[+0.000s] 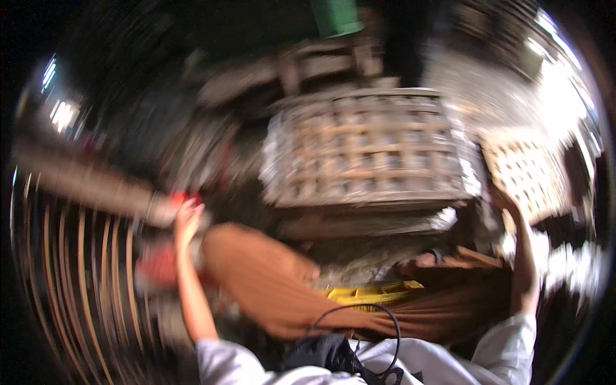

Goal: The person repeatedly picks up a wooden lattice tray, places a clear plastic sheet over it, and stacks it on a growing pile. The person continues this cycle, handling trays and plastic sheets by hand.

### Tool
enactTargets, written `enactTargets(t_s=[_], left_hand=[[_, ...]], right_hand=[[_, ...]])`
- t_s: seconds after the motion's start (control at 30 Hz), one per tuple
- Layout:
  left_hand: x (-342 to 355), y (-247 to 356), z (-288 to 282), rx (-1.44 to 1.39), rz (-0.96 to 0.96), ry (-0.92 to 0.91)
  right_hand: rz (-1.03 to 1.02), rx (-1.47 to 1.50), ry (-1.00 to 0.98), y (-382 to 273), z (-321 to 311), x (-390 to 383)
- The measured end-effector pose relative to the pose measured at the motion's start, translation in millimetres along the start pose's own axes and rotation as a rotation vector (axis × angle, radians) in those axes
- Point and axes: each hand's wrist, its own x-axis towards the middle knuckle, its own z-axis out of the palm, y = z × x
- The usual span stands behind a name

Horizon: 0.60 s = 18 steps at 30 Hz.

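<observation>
Motion blurs much of the view. My left hand (190,212) reaches out at the left, touching or just over a small red object (182,198) by the end of a long pale beam (115,192); its fingers are smeared. Out to the right, my right hand (504,202) is at the edge of a pale lattice panel (526,167); whether it grips the panel is unclear. In the middle, in front of me, lies a larger rectangular wooden lattice (366,147) with shiny silvery material along its sides.
My brown-trousered legs (256,276) are bent over a yellow plastic crate (369,294). Thin upright slats (96,276) stand at the left beside a blurred red shape (154,266). Beyond the lattice are rough timber pieces (289,74) and a green object (337,14).
</observation>
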Motion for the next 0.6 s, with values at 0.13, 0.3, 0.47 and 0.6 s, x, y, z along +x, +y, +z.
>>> enactTargets(t_s=[0.13,0.3,0.47,0.6], left_hand=[[-101,-174,-38,0.876,-0.138,0.03],[-273,-228,2,0.904,-0.597,-0.079],[-364,-257,9,0.536,-0.716,0.174],[-349,-240,8,0.783,-0.568,0.409]], right_hand=[[0.099,0.188,-0.242,50,7,-8],[0.165,0.167,-0.337,56,14,-16],[0.121,0.192,-0.415,53,20,5],[0.1,0.219,-0.455,55,23,11]])
